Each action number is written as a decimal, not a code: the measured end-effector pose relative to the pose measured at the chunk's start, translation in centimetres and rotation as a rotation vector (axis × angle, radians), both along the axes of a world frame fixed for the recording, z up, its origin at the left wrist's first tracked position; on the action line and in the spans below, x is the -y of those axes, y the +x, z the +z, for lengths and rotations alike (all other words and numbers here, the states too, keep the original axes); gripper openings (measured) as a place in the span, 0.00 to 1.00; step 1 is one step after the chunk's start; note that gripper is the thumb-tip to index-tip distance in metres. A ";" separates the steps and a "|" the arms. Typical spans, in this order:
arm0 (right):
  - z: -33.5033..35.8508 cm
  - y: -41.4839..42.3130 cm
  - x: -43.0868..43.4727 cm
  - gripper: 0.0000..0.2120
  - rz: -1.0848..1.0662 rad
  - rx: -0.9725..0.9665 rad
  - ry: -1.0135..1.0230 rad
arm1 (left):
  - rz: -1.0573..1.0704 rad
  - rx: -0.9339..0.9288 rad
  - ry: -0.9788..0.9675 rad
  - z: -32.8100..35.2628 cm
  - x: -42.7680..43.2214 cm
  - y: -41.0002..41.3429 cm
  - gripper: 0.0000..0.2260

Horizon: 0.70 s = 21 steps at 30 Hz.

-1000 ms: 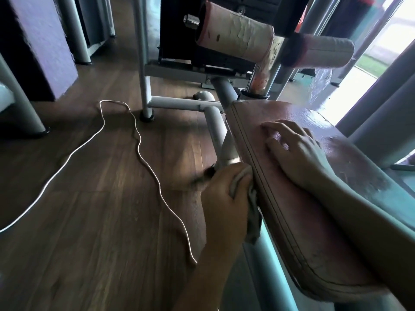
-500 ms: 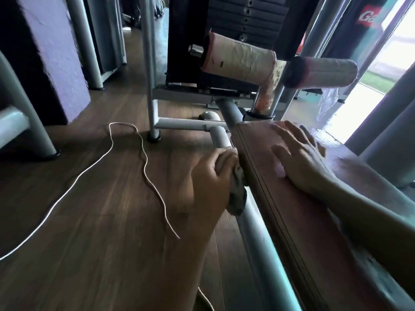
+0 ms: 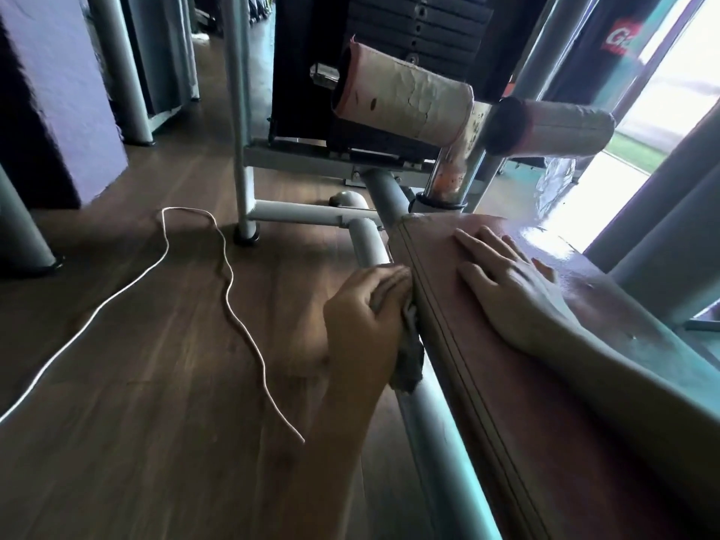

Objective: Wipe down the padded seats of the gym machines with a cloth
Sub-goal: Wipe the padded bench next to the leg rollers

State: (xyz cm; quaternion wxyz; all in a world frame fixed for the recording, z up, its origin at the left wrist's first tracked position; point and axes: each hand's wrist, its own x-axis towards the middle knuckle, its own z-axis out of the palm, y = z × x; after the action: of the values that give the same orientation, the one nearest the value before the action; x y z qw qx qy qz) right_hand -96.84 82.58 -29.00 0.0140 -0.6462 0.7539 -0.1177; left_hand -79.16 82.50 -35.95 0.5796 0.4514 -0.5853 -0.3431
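Two hands are at work on one gym machine.

1. Padded seat: reddish-brown vinyl, long, running from the lower right toward the middle of the view. A piped seam follows its left edge. The far end of the top is glossy in the window light.

2. Left hand: fingers curled round a grey cloth, pressing it against the left side edge of the seat, near the far corner. A tail of the cloth hangs below the hand and lies over the grey frame tube, which runs just beside the seat's left side.

3. Right hand: palm down on the seat top, fingers straight and slightly spread, holding nothing. The forearm lies along the seat behind it.

4. Left roller pad: pale cover (cracked and peeling), with a few dark spots. Right roller pad: darker at its near end. Both sit on one upright post beyond the far end of the seat.

5. Weight stack: dark plates, behind the roller pads.

6. White cord: loose, lying in curves on the wooden floor to the left of the machine. One free end lies near the left forearm, and the rest leaves the view at the left edge.
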 end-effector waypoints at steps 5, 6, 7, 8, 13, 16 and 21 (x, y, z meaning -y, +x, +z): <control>0.0 0.3 -0.2 0.23 0.007 -0.008 -0.014 | -0.012 0.041 -0.041 -0.5 -1.2 0.3 0.06; 0.1 0.3 -0.1 0.23 0.017 -0.010 -0.021 | -0.015 0.064 -0.032 -0.3 0.0 0.3 0.07; 0.1 0.3 -0.1 0.23 0.023 -0.013 -0.028 | -0.008 0.072 -0.026 0.0 0.8 0.4 0.07; 0.1 0.3 -0.2 0.23 0.021 -0.012 -0.029 | -0.004 0.058 -0.018 0.1 1.2 0.3 0.08; 0.2 0.3 -0.3 0.24 0.011 0.016 0.010 | -0.032 -0.009 0.025 -1.1 -3.4 0.6 0.06; 0.3 0.3 -0.5 0.25 0.015 0.048 0.009 | -0.064 -0.013 0.026 -1.7 -3.2 1.2 0.07; 0.3 0.2 -0.5 0.26 0.020 0.063 0.002 | 0.025 -0.005 -0.011 0.6 2.6 1.1 0.06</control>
State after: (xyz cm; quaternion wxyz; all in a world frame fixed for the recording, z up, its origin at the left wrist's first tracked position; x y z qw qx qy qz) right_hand -96.60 83.10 -28.67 0.0394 -0.6496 0.7468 -0.1370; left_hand -78.10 79.89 -35.32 0.5878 0.4547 -0.5800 -0.3336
